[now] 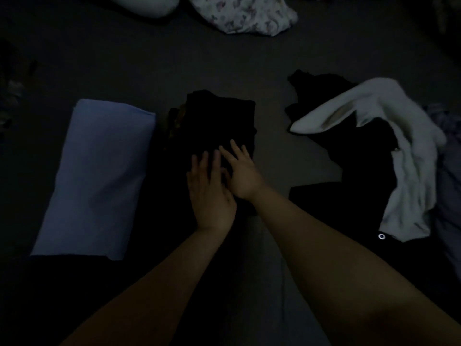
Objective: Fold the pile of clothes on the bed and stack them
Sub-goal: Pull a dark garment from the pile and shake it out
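Both hands lie flat, fingers straight and gripping nothing, on a folded black garment (pixel 219 121) in the middle of a dark bed (pixel 149 58). The left hand (pixel 212 193) presses palm-down on the near part of the cloth; the right hand (pixel 240 173) rests just beside it, its thumb side touching or overlapping the left hand's fingers, with its fingertips reaching a little farther up the fabric. Both bare forearms enter from the bottom edge of the head view.

The black garment sits atop what looks like a small stack; a sliver of patterned cloth (pixel 178 121) shows at its left edge, though the dim light hides how many pieces lie beneath. Just to the left lies a folded light-blue cloth (pixel 99 176), long and rectangular, near the stack but apart from the hands.

To the right, well apart from the stack, an unfolded heap remains: a white garment (pixel 409 158) draped over crumpled black clothing (pixel 349 156), with a small round metal snap or eyelet (pixel 381 236) glinting near its lower edge. At the far edge of the bed lie a floral-print fabric (pixel 247 13) and, to its left, a pale rounded pillow (pixel 147 6), both cut off by the frame.
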